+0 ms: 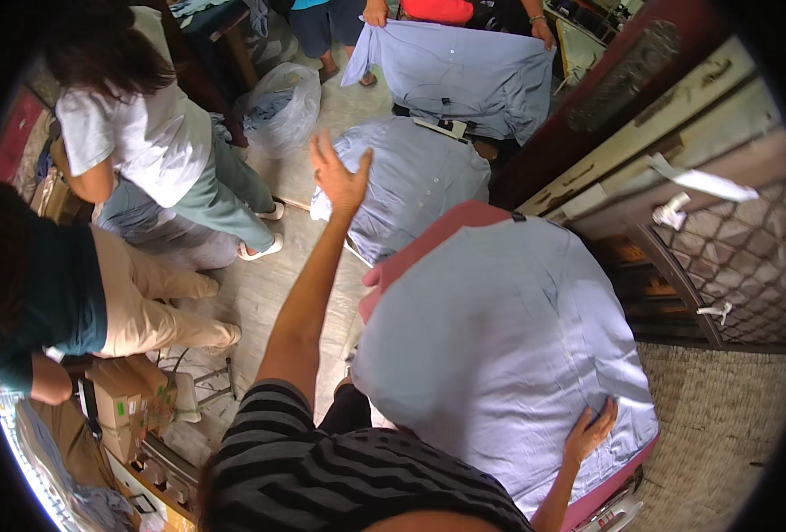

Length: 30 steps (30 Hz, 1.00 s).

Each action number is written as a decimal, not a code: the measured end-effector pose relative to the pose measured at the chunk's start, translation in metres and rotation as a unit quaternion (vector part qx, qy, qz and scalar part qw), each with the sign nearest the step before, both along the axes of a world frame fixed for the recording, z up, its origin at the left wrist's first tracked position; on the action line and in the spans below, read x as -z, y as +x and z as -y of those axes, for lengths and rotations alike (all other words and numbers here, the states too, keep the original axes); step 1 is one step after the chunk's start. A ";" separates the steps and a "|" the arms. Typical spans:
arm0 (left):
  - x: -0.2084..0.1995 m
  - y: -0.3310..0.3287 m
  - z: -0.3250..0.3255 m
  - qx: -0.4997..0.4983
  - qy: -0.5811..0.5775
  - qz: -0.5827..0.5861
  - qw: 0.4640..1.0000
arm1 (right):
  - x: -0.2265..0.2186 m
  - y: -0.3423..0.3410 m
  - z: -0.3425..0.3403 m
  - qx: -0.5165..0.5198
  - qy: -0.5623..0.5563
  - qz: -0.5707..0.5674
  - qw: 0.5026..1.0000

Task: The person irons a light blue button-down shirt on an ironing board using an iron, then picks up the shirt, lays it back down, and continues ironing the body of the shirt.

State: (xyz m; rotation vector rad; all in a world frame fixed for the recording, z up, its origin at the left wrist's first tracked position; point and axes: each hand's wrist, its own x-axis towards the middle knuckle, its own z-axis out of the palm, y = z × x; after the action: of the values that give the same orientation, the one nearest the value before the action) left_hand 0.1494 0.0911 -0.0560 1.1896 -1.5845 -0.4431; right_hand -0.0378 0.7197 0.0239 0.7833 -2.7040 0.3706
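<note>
Here, the left hand [343, 184] hovers with fingers spread; at near right, the right hand [591, 433] rests outstretched fingers on the pale-blue shirt [526, 328].

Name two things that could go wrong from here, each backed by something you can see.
The right hand rests on the nearest light-blue shirt while the left hand is raised off it, so the shirt could shift or crease. A plastic bag sits on the floor near someone's feet, so anyone passing might trip on it.
</note>
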 end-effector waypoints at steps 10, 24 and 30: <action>0.095 -0.033 -0.025 0.163 0.078 0.330 0.926 | 0.003 -0.005 0.003 0.021 0.014 0.015 1.000; 0.113 -0.007 -0.052 0.095 0.121 0.310 0.938 | 0.000 0.000 0.005 0.040 -0.004 0.045 0.998; 0.112 -0.003 -0.048 0.119 0.139 0.294 0.938 | -0.003 0.001 0.010 0.058 -0.011 0.045 0.997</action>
State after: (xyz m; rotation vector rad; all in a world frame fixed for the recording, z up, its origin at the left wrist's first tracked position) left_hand 0.1465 0.1391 -0.1684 1.4342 -2.2551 -0.5092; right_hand -0.0365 0.7098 0.0273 0.6137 -2.8075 0.4183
